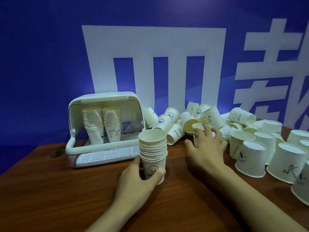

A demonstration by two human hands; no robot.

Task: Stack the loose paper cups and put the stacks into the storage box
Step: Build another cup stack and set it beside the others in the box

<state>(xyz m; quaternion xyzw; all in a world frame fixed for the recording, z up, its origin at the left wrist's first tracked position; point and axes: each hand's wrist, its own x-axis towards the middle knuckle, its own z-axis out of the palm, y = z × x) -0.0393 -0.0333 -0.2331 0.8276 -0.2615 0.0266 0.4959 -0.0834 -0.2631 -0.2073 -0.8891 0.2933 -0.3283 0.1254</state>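
Gripping the growing stack at its base just right of the storage box, left hand steadies it; right hand closes around a loose cup further right. Risk: a crooked insertion could tip the stack.

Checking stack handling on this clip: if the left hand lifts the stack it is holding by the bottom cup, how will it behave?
The stack is tall and gripped low by the left hand, so it may sway or tip. Thin paper walls could dent under a hard grip. It is probably light, being nested paper cups.
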